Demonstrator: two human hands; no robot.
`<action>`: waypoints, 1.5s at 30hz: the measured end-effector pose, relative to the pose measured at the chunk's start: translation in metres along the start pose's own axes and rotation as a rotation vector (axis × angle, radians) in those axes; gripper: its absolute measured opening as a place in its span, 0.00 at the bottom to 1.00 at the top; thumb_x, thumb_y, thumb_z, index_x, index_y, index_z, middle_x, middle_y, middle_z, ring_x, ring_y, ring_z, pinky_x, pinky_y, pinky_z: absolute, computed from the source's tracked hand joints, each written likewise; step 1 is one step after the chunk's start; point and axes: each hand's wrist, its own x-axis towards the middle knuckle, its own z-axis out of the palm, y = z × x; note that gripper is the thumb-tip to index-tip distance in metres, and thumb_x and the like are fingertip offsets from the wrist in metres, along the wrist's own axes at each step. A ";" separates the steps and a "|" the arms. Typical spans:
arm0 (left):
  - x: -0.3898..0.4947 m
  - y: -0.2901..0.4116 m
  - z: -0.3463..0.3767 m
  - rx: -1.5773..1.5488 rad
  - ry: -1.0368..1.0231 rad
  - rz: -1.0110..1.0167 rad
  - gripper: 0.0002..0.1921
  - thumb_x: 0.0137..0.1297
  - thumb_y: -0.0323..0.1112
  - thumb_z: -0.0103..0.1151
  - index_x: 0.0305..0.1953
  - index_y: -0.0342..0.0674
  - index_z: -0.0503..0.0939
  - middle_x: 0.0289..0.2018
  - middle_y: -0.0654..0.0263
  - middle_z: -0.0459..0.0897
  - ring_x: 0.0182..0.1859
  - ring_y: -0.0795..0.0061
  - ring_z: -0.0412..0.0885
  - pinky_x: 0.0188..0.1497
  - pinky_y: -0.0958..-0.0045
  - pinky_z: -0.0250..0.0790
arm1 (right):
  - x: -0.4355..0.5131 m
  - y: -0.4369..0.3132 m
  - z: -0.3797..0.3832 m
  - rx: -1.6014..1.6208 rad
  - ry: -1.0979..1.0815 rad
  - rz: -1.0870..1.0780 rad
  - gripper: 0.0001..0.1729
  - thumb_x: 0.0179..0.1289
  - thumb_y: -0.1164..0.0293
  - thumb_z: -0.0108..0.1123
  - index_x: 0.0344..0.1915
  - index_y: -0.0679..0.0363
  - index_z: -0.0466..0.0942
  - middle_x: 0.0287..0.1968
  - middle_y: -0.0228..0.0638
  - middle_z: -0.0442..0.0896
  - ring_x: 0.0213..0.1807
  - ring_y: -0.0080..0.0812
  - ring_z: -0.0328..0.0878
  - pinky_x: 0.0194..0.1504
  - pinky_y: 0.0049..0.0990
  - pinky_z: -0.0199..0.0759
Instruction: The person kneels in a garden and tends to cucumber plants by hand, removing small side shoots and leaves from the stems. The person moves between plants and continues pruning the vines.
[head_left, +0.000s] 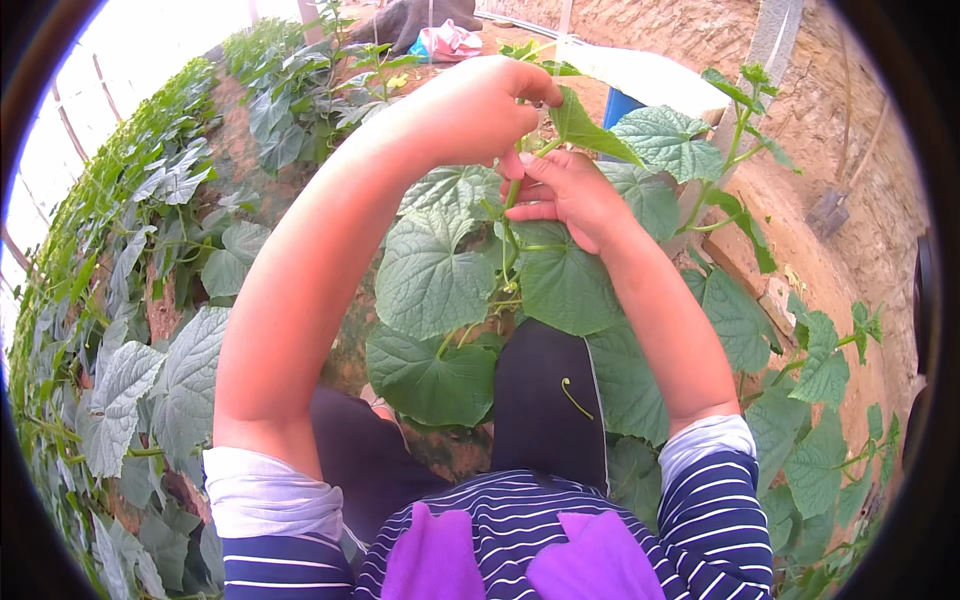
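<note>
Before me stands a climbing cucumber plant, its stem (512, 244) rising among broad leaves (437, 274). My left hand (504, 105) is bent over the upper stem, thumb and fingers close together beside a folded leaf (589, 129); what lies between the fingertips is hidden. Just below and to the right, my right hand (570, 191) has its thumb and fingers around the stem. A thin string runs along the plant. A loose curled tendril (576, 399) lies on my dark trouser leg.
Dense rows of vines (112, 247) fill the left side. More cucumber shoots (739, 150) stand at the right, near bricks (739, 259) and an earthen wall (847, 97). Behind are a blue container (621, 107) under a white sheet (645, 71) and a pink cloth (451, 41). A spade (829, 210) leans at the wall.
</note>
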 end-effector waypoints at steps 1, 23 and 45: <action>0.002 0.002 0.000 0.023 -0.004 -0.004 0.20 0.65 0.27 0.47 0.58 0.39 0.75 0.52 0.57 0.81 0.27 0.81 0.84 0.25 0.80 0.71 | 0.000 0.000 0.000 -0.005 -0.004 -0.005 0.19 0.71 0.58 0.52 0.45 0.64 0.75 0.41 0.37 0.81 0.44 0.28 0.81 0.46 0.29 0.80; 0.013 0.005 0.008 -0.289 0.004 0.049 0.22 0.60 0.24 0.47 0.57 0.23 0.71 0.42 0.44 0.82 0.25 0.65 0.84 0.26 0.68 0.77 | -0.010 0.004 -0.004 -0.018 0.046 -0.048 0.21 0.72 0.58 0.51 0.43 0.68 0.74 0.40 0.40 0.81 0.42 0.31 0.82 0.48 0.30 0.80; 0.016 -0.006 0.011 -0.347 0.095 0.017 0.09 0.65 0.31 0.54 0.37 0.30 0.79 0.29 0.60 0.84 0.28 0.76 0.82 0.30 0.75 0.75 | -0.008 0.011 -0.014 0.047 0.149 -0.058 0.20 0.73 0.61 0.50 0.48 0.70 0.71 0.46 0.42 0.77 0.47 0.34 0.77 0.49 0.33 0.80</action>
